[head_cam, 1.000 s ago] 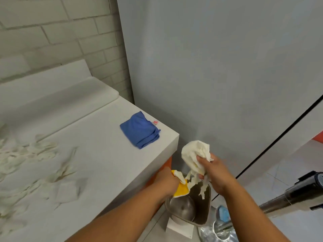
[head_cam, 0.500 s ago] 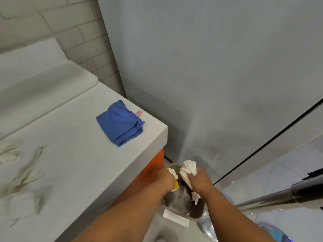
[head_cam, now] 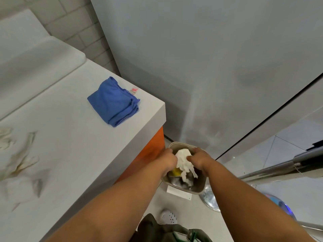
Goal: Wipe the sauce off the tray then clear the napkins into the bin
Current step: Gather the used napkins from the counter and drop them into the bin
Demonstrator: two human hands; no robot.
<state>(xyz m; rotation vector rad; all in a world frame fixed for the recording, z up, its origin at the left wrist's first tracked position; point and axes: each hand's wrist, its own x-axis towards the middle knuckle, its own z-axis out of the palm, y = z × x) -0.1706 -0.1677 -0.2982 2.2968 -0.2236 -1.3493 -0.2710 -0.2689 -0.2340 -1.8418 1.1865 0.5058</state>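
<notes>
- Grey wall panels (head_cam: 209,67) back a white desk (head_cam: 70,154) with an orange side, and a folded blue cloth (head_cam: 113,103) lies near its corner.
- Down on the tiled floor beside the desk stands a small beige plastic bin (head_cam: 201,186).
- Both hands reach into its mouth: left hand (head_cam: 167,158) and right hand (head_cam: 198,158) each have fingers curled, pinching a crumpled white napkin wad (head_cam: 183,159) between them.
- Yellow-stained paper (head_cam: 175,171) shows just beneath, inside the bin.
</notes>
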